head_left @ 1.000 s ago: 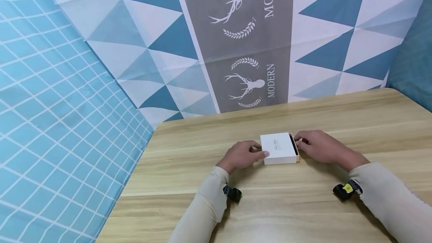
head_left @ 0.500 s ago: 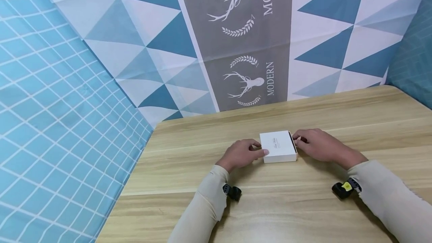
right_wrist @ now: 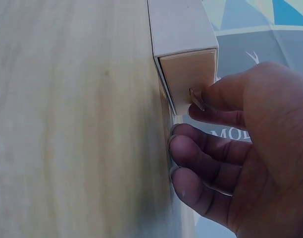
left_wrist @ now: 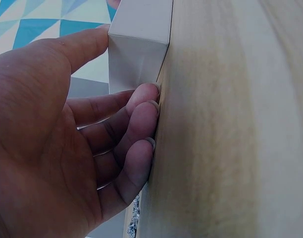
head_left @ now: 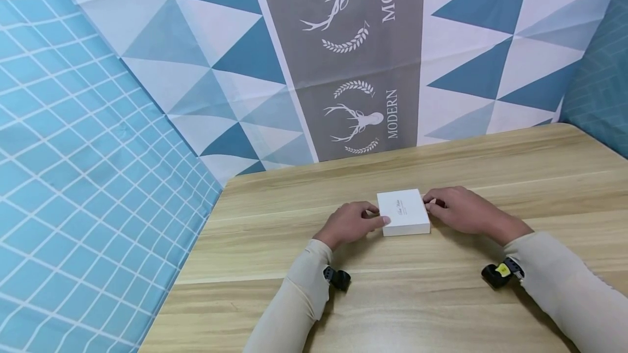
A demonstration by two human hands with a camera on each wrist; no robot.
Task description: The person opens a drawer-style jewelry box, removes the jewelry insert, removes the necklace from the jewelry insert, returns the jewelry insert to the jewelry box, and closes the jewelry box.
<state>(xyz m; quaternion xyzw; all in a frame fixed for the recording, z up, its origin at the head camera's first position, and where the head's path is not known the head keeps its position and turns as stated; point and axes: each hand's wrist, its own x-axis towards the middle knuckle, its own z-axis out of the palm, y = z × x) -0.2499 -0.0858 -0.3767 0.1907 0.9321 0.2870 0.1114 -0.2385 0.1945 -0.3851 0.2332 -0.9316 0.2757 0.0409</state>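
Observation:
A white drawer box point(head_left: 403, 212) with small print on its lid lies flat on the wooden table. My left hand point(head_left: 350, 224) grips its left end, the thumb on the top edge and the other fingers curled low by the side. In the left wrist view, those fingertips point(left_wrist: 144, 119) are right at the tabletop. At the opposite end my right hand point(head_left: 457, 210) pinches a small pull tab point(right_wrist: 196, 99) between thumb and index finger. The tab sticks out of the peach-coloured drawer front point(right_wrist: 183, 74), which sits flush inside the white sleeve. The right hand's other fingers curl loosely below.
The wood-grain table point(head_left: 417, 298) extends around the box on all sides. Behind it hangs a patterned cloth point(head_left: 363, 70) with triangles and deer heads. A blue checked cloth point(head_left: 88, 168) borders the left side. A strapped-on camera sits at each wrist.
The drawer has slid left into the sleeve, and the dark gap at the right end has closed. My right hand moved slightly left with it; the left hand kept its hold.

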